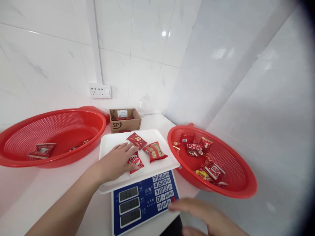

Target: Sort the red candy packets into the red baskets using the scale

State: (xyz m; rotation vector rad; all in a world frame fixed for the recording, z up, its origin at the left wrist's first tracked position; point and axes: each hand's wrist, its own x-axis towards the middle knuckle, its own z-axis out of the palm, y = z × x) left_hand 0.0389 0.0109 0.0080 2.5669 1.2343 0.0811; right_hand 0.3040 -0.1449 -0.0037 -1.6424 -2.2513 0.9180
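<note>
My left hand [115,162] reaches over the white tray [152,168] of a scale, fingers and thumb spread. It rests on or just above a red-and-white snack packet [136,161] and partly covers it. Beyond the fingertips lies a flat dark-red packet [137,140] with gold marks. To the right of it sits a puffed red-and-tan packet [155,152]. My right hand [204,216], slightly blurred, is at the lower right with its index finger stretched toward the red key of the scale's blue panel [147,203]. Finger and thumb are apart, holding nothing; whether the fingertip touches a key I cannot tell.
A red plastic basket [236,157] with several snack packets stands at the right. At the left, a larger red basket [56,131] holds a few packets. Behind the tray is an open cardboard box [125,125] with dark-red packets inside. A wall socket [100,91] is above.
</note>
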